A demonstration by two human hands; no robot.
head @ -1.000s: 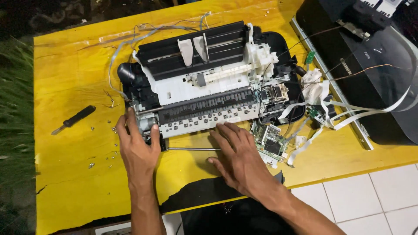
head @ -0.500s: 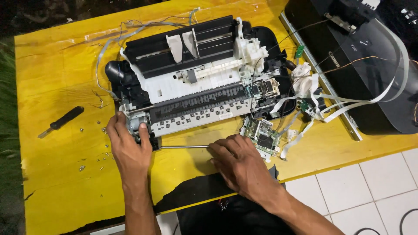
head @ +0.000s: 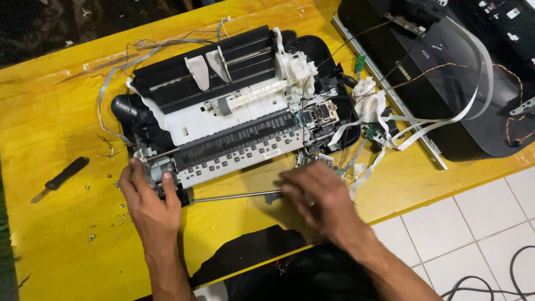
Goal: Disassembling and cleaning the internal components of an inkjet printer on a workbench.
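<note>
A: Since the earlier frame the right hand (head: 315, 195) has slid along the metal rod (head: 234, 196) and now blurs over its right end, just in front of the printer chassis (head: 223, 120).

B: Is it gripping the rod?

A: I cannot tell; the fingers are smeared, curled low over the rod's end.

B: And the left hand (head: 149, 200)?

A: At the chassis's front-left corner, fingers clamped around the small grey motor block (head: 159, 170) there.

B: Anything else nearby?

A: 1 black-handled screwdriver (head: 60, 178) lies well left of the chassis on the yellow table (head: 50, 111). White ribbon cables (head: 423, 120) trail right of the chassis toward the black printer cover (head: 446, 67).
</note>
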